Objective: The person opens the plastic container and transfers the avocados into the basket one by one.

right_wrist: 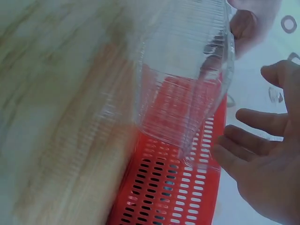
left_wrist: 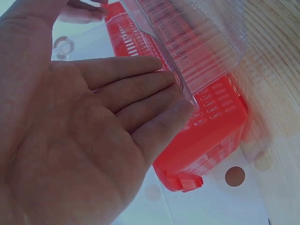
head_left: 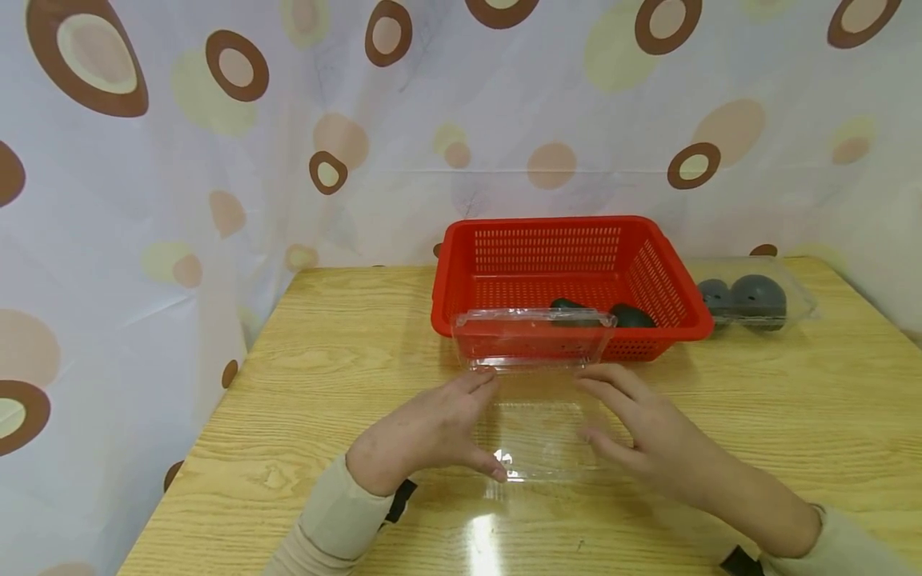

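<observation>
A clear plastic clamshell box [head_left: 543, 448] stands on the table with its lid [head_left: 533, 340] raised at the back. My left hand [head_left: 435, 428] is at the box's left side, thumb toward the near edge and fingers toward the hinge. On the opposite side is my right hand [head_left: 641, 428], its fingers spread and slightly bent. In the left wrist view the left palm [left_wrist: 79, 140] is flat with straight fingers and nothing in it. The right wrist view shows the right hand [right_wrist: 267, 161] with loose fingers near the clear plastic; whether they touch it I cannot tell.
Behind the box is a red perforated basket [head_left: 547, 222] with dark green, avocado-like things [head_left: 632, 316] inside. At the back right sits another clear box [head_left: 801, 298] holding dark round things [head_left: 758, 300]. A patterned curtain [head_left: 403, 120] hangs behind the wooden table [head_left: 346, 336].
</observation>
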Available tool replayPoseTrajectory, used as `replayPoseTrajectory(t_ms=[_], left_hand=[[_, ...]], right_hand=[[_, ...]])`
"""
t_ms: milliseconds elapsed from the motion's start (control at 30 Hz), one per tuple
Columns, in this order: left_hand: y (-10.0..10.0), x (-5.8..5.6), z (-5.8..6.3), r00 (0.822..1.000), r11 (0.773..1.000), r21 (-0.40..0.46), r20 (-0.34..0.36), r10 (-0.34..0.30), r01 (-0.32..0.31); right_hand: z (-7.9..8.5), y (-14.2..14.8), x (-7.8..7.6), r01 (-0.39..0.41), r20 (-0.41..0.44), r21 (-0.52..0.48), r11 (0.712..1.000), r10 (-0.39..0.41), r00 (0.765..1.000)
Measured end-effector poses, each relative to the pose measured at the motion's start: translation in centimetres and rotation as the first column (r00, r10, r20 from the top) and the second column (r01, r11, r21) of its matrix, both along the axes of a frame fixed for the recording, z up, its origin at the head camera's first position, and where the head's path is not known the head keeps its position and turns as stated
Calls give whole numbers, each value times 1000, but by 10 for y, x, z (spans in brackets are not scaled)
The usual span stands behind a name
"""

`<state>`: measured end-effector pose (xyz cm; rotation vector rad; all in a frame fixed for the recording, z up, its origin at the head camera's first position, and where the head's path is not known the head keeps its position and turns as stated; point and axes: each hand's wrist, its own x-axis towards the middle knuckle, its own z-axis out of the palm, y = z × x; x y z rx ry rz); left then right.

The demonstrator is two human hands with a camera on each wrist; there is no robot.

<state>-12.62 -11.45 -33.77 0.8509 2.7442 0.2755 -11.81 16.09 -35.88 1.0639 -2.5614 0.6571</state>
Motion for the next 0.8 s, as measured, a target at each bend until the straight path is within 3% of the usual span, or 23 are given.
replayPoseTrajectory(t_ms=[233,467,800], left_hand=[[1,0,0,1000,1000,-2,-15,-3,3],[0,-1,-1,999,1000,-5,-31,-14,14],[-2,-1,-1,1000,1000,20,-1,-5,5]], right_hand=[[-10,-4,1,-10,173,121,993,-11,985],[-18,-3,-3,-10,155,167,986,-17,988],[-20,-4,-4,-8,231,207,978,-41,972]])
